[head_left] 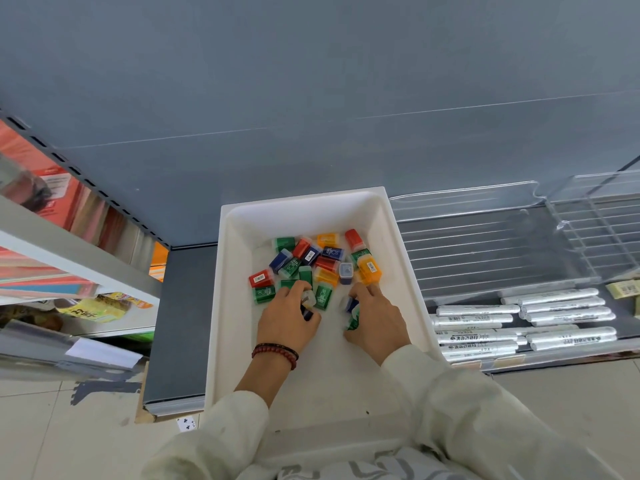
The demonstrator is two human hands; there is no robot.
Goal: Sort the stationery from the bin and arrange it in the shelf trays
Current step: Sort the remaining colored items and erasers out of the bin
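Two pale sleeves (228,420) reach forward from the near edge into a white bin (239,258). The bin sits on a dark shelf (187,306), and its near end hangs over the shelf's front edge above the tiled floor (52,427). The near half of the bin's bottom is bare.

The hands are a little apart, side by side near the middle of the bin. The left hand (287,322) has a dark beaded bracelet (275,351) at the wrist. Its fingers are curled round small boxes, one dark blue and one with a clear cap. The right hand (379,323) grips more of them, blue and green showing under the fingers, and its fingertips touch the near side of an orange box (370,270).

Just beyond the hands lie the rest of the boxes (325,263) in a loose heap of green, red, blue and orange, filling the middle and stopping short of the far wall. A red one (261,278) lies at the heap's left edge.

To the bin's right on the same shelf, silver markers (519,323) lie in rows at the front edge. Behind them stand clear trays (485,244) with dividers. A rack (69,258) of coloured packs stands to the left, and a grey back panel (311,98) rises behind the shelf.
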